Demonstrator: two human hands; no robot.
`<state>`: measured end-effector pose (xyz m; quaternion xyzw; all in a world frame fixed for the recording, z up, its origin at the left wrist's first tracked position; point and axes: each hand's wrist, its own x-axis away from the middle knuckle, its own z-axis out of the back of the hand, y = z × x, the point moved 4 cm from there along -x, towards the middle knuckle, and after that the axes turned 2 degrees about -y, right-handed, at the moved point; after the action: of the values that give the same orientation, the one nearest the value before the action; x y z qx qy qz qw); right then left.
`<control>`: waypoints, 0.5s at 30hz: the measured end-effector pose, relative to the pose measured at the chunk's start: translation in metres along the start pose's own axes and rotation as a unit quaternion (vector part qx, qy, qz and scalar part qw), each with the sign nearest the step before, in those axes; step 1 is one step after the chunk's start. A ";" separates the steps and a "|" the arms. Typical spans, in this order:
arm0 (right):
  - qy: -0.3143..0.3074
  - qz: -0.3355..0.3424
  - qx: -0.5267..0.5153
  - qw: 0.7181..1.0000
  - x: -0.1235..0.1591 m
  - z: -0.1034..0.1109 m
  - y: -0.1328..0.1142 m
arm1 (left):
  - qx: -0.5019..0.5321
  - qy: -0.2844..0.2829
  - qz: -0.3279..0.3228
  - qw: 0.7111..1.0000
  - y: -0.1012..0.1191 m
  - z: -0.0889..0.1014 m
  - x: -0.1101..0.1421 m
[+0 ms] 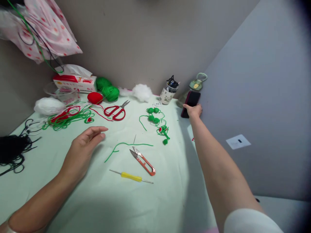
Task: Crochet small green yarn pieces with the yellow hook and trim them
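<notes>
At the back right, my right hand (195, 111) grips a dark smartphone (191, 100) that stands upright against a bottle (196, 84). My left hand (85, 145) hovers at the left with its fingers loosely extended and holds nothing. Near it lies a green yarn strand (126, 144) with a needle (134, 139) touching it. Orange thread snips (145, 164) rest in the middle, blades pointing up-left. Below them is a crochet hook (131, 176) with a yellow handle. Small green crocheted balls (153, 119) and a red-and-green crocheted piece (163, 131) lie towards the right.
Red-handled scissors (119, 114), green yarn balls (110, 93), a red ball (95, 97), white stuffing (142, 93) and a tissue box (84, 84) line the back. Tangled yarn (65, 119) and black yarn (9, 149) lie left. A patterned cup (167, 94) stands near the bottle.
</notes>
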<state>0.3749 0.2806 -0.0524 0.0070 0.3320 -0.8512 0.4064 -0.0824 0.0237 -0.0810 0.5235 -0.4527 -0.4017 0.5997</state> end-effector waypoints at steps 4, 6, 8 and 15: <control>-0.021 0.031 -0.005 0.999 0.006 0.008 -0.006 | -0.064 -0.025 -0.007 0.998 0.003 -0.006 0.004; -0.029 0.072 -0.013 0.997 0.013 0.018 -0.012 | -0.141 -0.052 -0.052 0.987 0.008 -0.013 0.007; -0.033 0.133 -0.022 0.990 0.028 0.031 -0.021 | -0.227 -0.092 -0.128 0.961 0.011 -0.023 0.010; -0.230 0.555 0.001 0.800 0.195 0.052 -0.065 | -0.351 -0.177 -0.238 0.888 0.000 -0.051 0.017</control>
<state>0.2126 0.1466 -0.0306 -0.0054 0.1676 -0.4572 0.8734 -0.0286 0.0212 -0.0811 0.2908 -0.2431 -0.7511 0.5406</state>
